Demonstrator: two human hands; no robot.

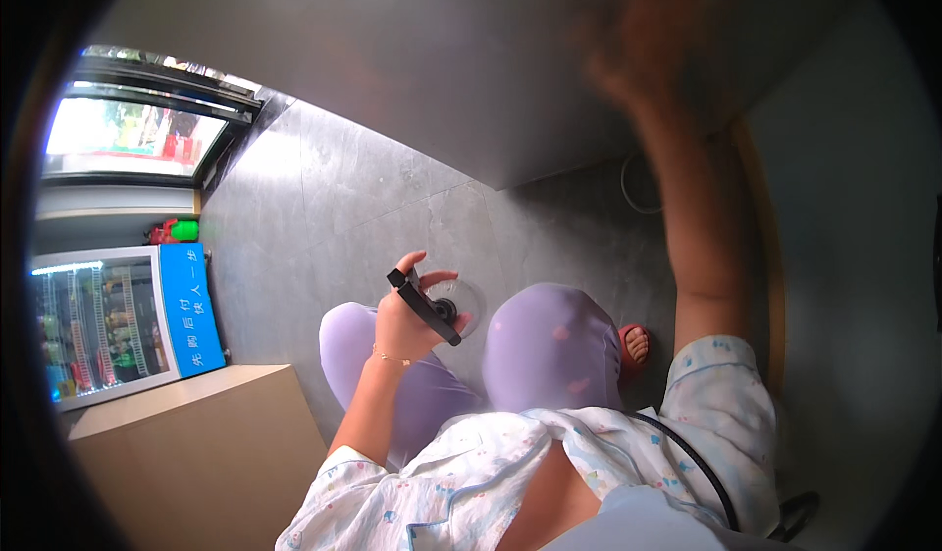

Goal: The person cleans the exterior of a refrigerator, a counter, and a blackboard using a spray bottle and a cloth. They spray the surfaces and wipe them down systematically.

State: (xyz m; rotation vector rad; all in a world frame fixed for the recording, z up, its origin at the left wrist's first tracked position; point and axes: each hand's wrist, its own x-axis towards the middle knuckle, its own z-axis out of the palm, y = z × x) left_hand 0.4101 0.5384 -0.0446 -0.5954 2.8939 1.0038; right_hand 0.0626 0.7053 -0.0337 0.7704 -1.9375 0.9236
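My left hand (401, 326) grips a clear, round container (464, 308) by its black handle (423, 307), low in front of my knees. A dark round part sits inside the clear body; its exact kind is hard to tell. My right hand (640, 43) reaches far forward at the top right, in front of a large grey panel (441, 72). That hand is dim and blurred, so its fingers and anything in them cannot be made out.
Grey floor tiles (353, 190) lie below. At left stand a glass-door drinks fridge (103, 323) with a blue lettered panel, a beige cabinet (206, 448), and a red and green object (176, 231). Farther off is a glazed door (140, 135). A pale cable (625, 187) curves near the right wall.
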